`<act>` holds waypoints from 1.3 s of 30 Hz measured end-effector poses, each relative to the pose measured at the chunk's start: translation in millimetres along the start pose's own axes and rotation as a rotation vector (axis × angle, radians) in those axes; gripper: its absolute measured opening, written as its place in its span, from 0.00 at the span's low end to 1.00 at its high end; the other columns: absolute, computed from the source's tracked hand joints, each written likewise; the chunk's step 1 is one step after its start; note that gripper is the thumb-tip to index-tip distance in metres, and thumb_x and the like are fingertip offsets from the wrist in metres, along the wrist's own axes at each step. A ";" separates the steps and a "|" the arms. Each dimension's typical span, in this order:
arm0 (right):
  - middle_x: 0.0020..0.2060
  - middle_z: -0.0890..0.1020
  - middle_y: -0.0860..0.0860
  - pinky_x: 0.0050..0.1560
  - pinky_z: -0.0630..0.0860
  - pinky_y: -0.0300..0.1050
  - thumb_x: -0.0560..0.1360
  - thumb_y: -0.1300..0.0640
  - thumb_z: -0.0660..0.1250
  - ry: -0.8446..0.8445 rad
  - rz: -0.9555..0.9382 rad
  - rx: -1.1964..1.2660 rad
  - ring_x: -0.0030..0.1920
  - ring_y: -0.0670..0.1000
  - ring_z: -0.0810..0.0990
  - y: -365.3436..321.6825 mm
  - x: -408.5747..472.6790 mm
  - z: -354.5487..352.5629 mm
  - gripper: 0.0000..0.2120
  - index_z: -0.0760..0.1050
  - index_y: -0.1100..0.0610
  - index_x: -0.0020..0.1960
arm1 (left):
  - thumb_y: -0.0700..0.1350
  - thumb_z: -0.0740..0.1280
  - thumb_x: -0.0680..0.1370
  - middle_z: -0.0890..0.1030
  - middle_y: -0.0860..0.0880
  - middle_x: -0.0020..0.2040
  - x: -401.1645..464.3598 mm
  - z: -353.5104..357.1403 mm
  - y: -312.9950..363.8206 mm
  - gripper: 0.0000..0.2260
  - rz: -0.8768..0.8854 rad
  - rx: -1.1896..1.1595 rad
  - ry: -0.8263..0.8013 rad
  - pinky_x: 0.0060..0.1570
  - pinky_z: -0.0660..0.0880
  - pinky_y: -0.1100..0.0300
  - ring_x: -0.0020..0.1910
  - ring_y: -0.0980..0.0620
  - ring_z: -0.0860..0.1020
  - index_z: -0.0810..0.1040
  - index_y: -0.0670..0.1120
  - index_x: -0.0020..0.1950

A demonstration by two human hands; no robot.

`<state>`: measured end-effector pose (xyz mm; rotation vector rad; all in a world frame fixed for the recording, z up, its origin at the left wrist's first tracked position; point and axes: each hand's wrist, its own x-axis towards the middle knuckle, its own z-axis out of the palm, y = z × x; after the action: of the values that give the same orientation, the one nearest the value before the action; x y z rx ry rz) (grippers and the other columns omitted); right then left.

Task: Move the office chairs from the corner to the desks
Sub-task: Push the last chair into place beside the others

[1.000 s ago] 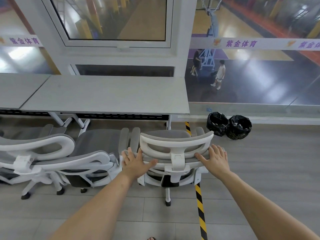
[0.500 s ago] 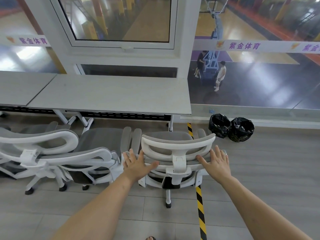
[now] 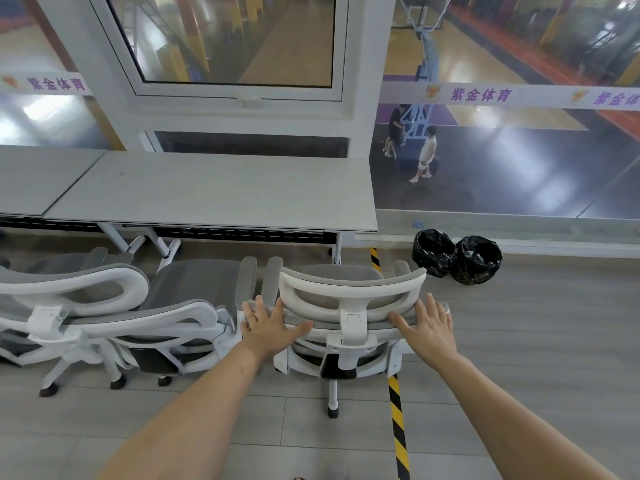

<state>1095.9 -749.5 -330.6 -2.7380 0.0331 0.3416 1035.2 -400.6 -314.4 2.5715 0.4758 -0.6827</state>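
Office chair [image 3: 349,306]: white moulded plastic frame, grey mesh seat and back, curved open-loop headrest, single central column on a caster base. It is placed facing the desk [image 3: 214,192], seat front near the desk's right end, back turned to the viewer.

Left hand [image 3: 270,325]: laid flat on the left end of the backrest top, fingers straight and spread, thumb extended along the rim; nothing is clasped. Right hand [image 3: 429,327]: laid flat on the right end of the same rim, fingers straight and slightly fanned, likewise pressing rather than gripping.

Second office chair [image 3: 166,306]: same make, parked just beside the first on its left, armrests of the two nearly touching. Third chair [image 3: 65,289]: partly seen at the left edge.

Desk: pale grey matte top, rectangular, white folding legs, joined to a second top at left.

Two bins with black glossy liners [image 3: 457,256]: on the floor to the right, by the glass wall. Yellow-black striped tape [image 3: 398,427]: run across the grey plank floor under the chair.

Compared with one second before: the chair and both hands are seen slightly lower and nearer the desk edge; both palms are unchanged in placement on the rim.
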 end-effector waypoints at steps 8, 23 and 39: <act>0.83 0.48 0.55 0.81 0.40 0.58 0.74 0.21 0.47 0.002 0.000 0.003 0.82 0.56 0.43 -1.3 0.6 -2.9 0.47 0.53 0.49 0.83 | 0.84 0.54 0.67 0.31 0.41 0.82 -3.5 5.6 0.4 0.54 -0.017 -0.026 0.011 0.76 0.35 0.34 0.77 0.36 0.26 0.42 0.57 0.84; 0.83 0.47 0.54 0.81 0.40 0.58 0.73 0.21 0.45 -0.012 -0.013 -0.025 0.82 0.54 0.40 -1.6 4.0 -5.5 0.48 0.53 0.51 0.83 | 0.84 0.51 0.67 0.32 0.40 0.82 -4.3 -1.5 2.5 0.54 -0.035 0.041 -0.005 0.76 0.37 0.33 0.78 0.34 0.27 0.39 0.56 0.84; 0.83 0.45 0.53 0.81 0.40 0.59 0.75 0.22 0.46 -0.026 0.061 -0.001 0.82 0.54 0.35 -15.4 -4.8 1.0 0.47 0.52 0.51 0.83 | 0.82 0.52 0.70 0.33 0.40 0.82 -4.0 -15.8 -6.2 0.51 0.024 0.085 -0.014 0.76 0.38 0.34 0.79 0.34 0.30 0.38 0.56 0.84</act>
<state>1092.1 -735.0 -324.6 -2.7377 0.1097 0.3949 1035.3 -388.5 -301.8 2.6453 0.4190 -0.7264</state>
